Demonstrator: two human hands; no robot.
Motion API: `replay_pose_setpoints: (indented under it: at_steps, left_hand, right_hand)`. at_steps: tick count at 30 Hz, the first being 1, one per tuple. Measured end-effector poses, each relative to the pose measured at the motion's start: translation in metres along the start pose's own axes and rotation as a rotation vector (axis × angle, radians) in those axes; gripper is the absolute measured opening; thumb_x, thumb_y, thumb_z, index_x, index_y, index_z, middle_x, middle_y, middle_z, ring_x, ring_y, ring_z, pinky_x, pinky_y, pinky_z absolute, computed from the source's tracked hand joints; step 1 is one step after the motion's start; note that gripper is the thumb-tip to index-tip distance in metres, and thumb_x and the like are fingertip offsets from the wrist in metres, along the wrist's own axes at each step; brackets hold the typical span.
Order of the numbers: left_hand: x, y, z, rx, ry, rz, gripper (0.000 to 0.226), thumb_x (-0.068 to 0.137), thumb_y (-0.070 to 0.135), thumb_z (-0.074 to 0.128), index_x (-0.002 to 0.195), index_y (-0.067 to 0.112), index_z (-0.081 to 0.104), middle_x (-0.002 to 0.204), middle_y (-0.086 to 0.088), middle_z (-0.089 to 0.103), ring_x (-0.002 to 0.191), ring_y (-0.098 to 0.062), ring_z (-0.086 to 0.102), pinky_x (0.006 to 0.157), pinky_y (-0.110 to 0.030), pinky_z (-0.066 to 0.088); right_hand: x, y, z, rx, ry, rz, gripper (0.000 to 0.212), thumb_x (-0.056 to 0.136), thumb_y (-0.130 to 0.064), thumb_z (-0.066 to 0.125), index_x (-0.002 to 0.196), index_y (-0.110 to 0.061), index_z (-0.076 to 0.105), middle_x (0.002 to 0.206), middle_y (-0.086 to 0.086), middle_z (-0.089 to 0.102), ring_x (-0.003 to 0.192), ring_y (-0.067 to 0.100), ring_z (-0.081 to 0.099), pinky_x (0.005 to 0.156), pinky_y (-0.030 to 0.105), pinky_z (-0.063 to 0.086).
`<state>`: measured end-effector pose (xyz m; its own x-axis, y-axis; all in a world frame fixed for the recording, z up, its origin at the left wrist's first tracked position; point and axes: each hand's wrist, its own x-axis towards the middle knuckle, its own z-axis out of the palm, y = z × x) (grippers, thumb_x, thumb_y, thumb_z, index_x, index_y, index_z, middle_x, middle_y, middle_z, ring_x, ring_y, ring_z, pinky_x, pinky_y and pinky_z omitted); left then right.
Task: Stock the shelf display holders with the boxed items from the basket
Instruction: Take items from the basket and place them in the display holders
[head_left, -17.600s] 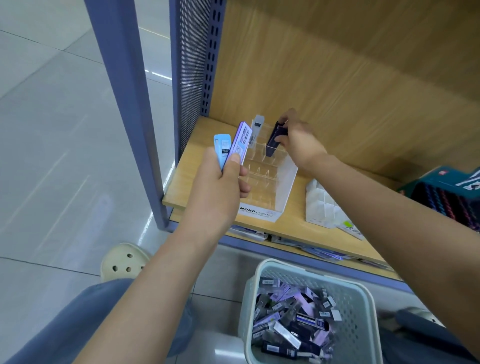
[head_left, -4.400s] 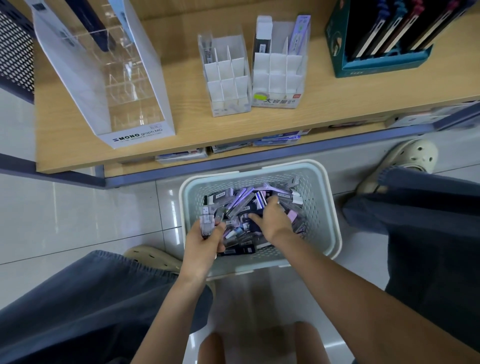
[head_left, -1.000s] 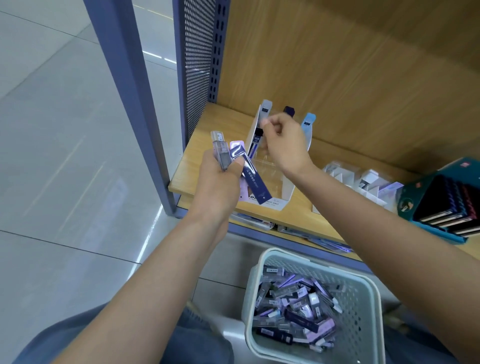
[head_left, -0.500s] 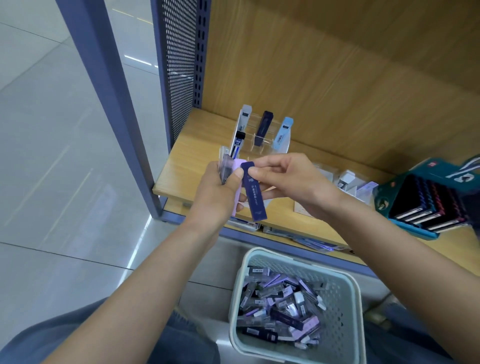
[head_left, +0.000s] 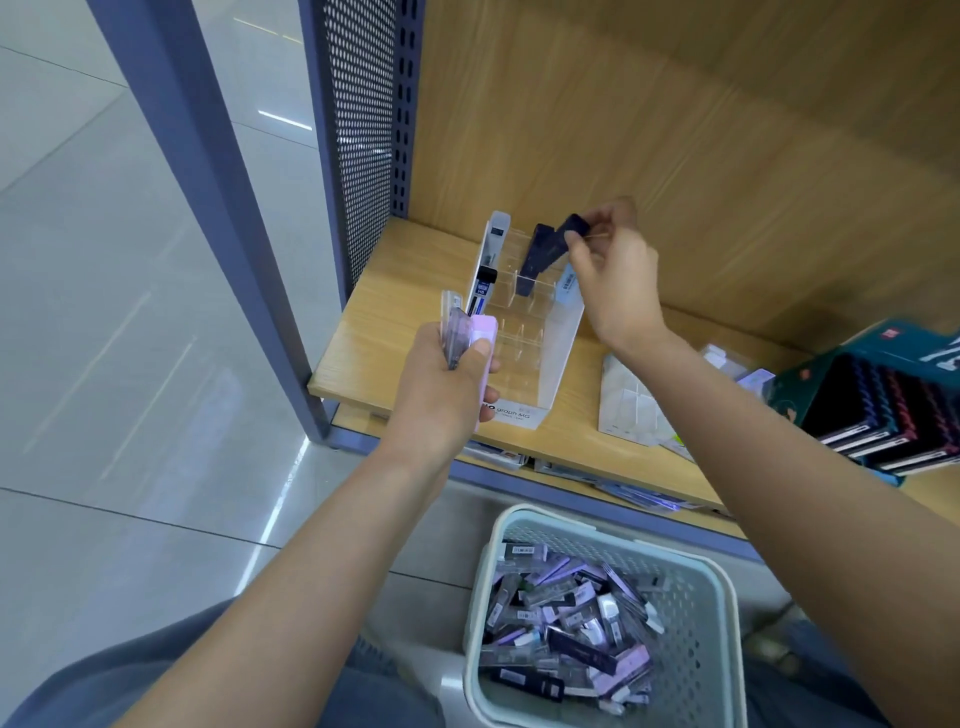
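right hand (head_left: 613, 280) pinches navy box (head_left: 571, 227) above clear holder (head_left: 561, 353), upper centre | left hand (head_left: 441, 395) grips spare boxes (head_left: 483, 327) | advice — square box to rear slot, then lower

Basket (head_left: 696, 649) below shelf (head_left: 395, 312), holder (head_left: 545, 364) on shelf

I am looking past a blue-grey steel upright (head_left: 208, 208) and a perforated metal side panel (head_left: 358, 130). Both are standing on the pale tiled floor (head_left: 104, 312), which is catching streaks of light. A wood-grain back panel (head_left: 675, 130) is filling the upper right. A teal carton (head_left: 795, 395) holding rows of dark slim goods is sitting at the right of the wooden shelf board (head_left: 395, 322). Flat packets (head_left: 639, 493) are lying just beneath that board. My grey-blue trousers (head_left: 130, 691) are showing along the bottom edge.
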<state>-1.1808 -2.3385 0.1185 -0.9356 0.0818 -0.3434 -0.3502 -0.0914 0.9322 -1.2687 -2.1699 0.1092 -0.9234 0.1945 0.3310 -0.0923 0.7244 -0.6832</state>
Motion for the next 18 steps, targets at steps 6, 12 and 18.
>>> replay_pose_setpoints:
  at_steps: [6,12,18]
  left_hand:
    - [0.003,-0.002,0.000,-0.005,0.001,-0.009,0.010,0.100,0.016,0.041,0.109,0.019,0.044,0.084,0.003,0.056,0.064,-0.009,0.050,0.047,-0.010,0.045]
    - [0.006,-0.005,-0.003,0.023,0.019,-0.006,0.011,0.099,0.016,0.042,0.109,0.018,0.046,0.085,0.003,0.057,0.064,-0.010,0.051,0.047,-0.012,0.045]
    - [0.006,-0.003,-0.001,0.024,0.001,-0.003,0.013,0.099,0.016,0.042,0.112,0.015,0.046,0.086,0.001,0.057,0.065,-0.011,0.052,0.048,-0.014,0.047]
  right_hand:
    - [0.007,0.019,0.021,-0.150,-0.168,0.009,0.019,0.095,-0.010,0.051,0.113,-0.003,0.048,0.089,-0.001,0.055,0.077,0.015,0.053,0.069,0.027,0.044]
    - [0.017,0.030,0.023,-0.179,-0.132,0.005,0.016,0.092,-0.013,0.057,0.107,-0.008,0.056,0.106,0.006,0.057,0.083,0.013,0.054,0.074,0.030,0.048]
    - [0.022,0.024,0.027,-0.251,-0.126,0.006,0.021,0.091,-0.011,0.057,0.111,-0.010,0.051,0.100,0.002,0.054,0.086,0.020,0.056,0.070,0.039,0.051]
